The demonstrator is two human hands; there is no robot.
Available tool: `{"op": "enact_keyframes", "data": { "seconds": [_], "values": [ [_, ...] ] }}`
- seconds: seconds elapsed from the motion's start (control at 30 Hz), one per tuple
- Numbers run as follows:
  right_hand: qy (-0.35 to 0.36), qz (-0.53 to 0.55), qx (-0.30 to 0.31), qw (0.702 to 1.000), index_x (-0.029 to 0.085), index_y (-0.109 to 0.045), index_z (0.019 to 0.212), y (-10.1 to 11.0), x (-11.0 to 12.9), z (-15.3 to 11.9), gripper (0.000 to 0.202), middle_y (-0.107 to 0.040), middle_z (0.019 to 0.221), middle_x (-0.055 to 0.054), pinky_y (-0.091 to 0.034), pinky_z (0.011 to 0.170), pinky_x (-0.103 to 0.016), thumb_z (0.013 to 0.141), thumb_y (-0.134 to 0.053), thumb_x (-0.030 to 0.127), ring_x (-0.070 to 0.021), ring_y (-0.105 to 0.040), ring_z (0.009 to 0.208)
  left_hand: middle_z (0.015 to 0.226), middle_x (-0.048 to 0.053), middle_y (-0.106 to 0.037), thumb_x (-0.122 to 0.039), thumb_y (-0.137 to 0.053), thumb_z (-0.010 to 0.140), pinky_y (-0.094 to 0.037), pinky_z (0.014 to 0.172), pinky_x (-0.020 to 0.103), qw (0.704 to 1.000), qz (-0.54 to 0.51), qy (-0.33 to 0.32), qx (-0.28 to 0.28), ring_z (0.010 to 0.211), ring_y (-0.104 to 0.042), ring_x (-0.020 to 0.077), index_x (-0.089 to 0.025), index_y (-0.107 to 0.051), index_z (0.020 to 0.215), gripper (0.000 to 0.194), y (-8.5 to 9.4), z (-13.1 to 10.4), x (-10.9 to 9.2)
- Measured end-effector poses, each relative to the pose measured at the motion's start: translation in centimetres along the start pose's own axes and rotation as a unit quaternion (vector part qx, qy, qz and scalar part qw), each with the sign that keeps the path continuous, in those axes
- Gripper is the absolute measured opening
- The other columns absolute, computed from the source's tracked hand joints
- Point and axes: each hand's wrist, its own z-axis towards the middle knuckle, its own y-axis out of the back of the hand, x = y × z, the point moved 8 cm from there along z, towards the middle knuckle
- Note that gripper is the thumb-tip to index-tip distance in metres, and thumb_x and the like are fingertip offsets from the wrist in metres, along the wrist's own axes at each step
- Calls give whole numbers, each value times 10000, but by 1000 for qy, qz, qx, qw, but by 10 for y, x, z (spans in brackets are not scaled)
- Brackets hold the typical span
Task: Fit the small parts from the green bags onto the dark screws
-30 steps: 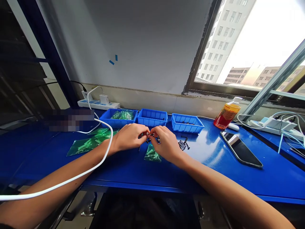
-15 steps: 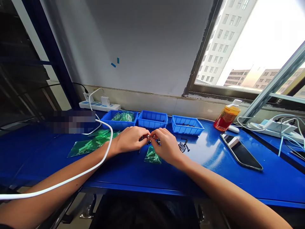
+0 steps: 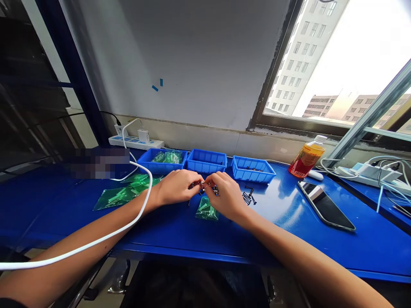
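My left hand [image 3: 180,186] is closed, thumb and fingers pinching a small shiny metal part [image 3: 202,183]. From the right, the fingertips of my right hand [image 3: 226,194] are pinched together and meet the same part; its exact shape is too small to make out. More small metal hardware [image 3: 215,190] shows behind and below the fingers, partly hidden. Just under my hands lies a small green plastic bag [image 3: 207,209] with pale strips inside. Several dark screws [image 3: 248,196] lie in a loose heap to the right of my right hand.
Three blue bins line the back: one with green bags [image 3: 162,167], a middle bin [image 3: 206,167], and one with small dark parts [image 3: 253,176]. More green bags [image 3: 117,197] lie left. A phone [image 3: 326,205] and bottle [image 3: 306,157] stand right; a white cable [image 3: 143,209] crosses my left arm.
Both hands stay together at nearly the same place, with slight finger movement around the small metal part. The whole view has shifted very slightly.
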Motion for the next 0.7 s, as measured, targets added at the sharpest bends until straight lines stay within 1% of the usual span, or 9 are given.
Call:
{"op": "enact_keyframes", "data": {
  "seconds": [0.2,0.4,0.53,0.7],
  "values": [
    [0,2,4,1000,195,-596,832,-1,0,0,81,-627,752,-20,-385,603,-258,793,-534,158,-163,-545,725,678,9,-641,-286,-412,822,-326,541,234,1000,2,-6,-3,602,-550,142,-186,-601,695,248,0,0,0],
    [10,2,23,1000,202,-600,832,-3,1,0,135,-623,789,-28,-389,615,-253,812,-493,122,-160,-543,746,633,-1,-608,-324,-413,824,-295,518,237,1000,7,1,-1,573,-519,139,-186,-555,643,268,-1,0,3],
    [15,1,28,999,197,-605,834,-4,1,0,141,-627,806,-36,-396,622,-256,821,-486,123,-165,-549,762,602,-6,-582,-321,-416,818,-283,507,234,1000,6,7,1,543,-492,132,-187,-527,625,260,-2,1,3],
    [21,-3,24,999,195,-607,830,-4,2,0,138,-630,802,-32,-398,625,-252,830,-485,132,-157,-549,749,606,-8,-575,-320,-418,815,-280,511,232,1000,0,5,5,546,-488,129,-186,-503,624,248,-3,0,3]
  ]
}}
